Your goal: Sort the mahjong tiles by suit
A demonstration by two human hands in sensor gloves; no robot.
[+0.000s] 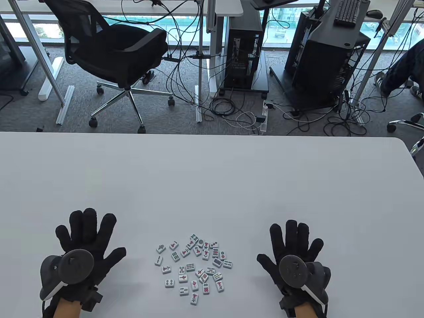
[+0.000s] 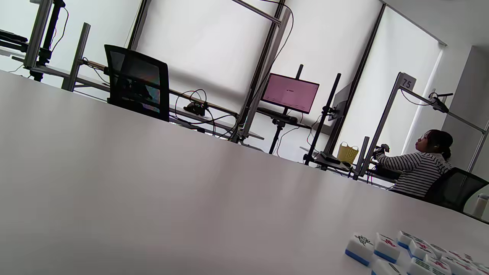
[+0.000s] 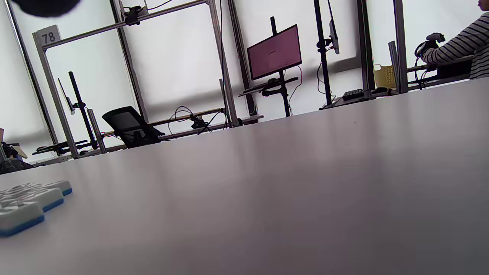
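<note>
Several white mahjong tiles (image 1: pixel 193 266) lie face up in a loose scatter near the table's front edge, between my two hands. The tiles (image 2: pixel 405 254) show at the lower right of the left wrist view, and the tiles (image 3: pixel 26 202) at the lower left of the right wrist view; both views reveal blue undersides. My left hand (image 1: pixel 86 233) lies flat on the table left of the scatter, fingers spread and straight. My right hand (image 1: pixel 294 240) lies flat to the right, fingers also spread. Neither hand touches a tile.
The white table (image 1: pixel 212 179) stretches far beyond the tiles. Past its far edge stand a black office chair (image 1: pixel 116 56), computer towers (image 1: pixel 243 46) and tangled cables on carpet. A person in a striped top (image 2: pixel 420 168) sits at another desk.
</note>
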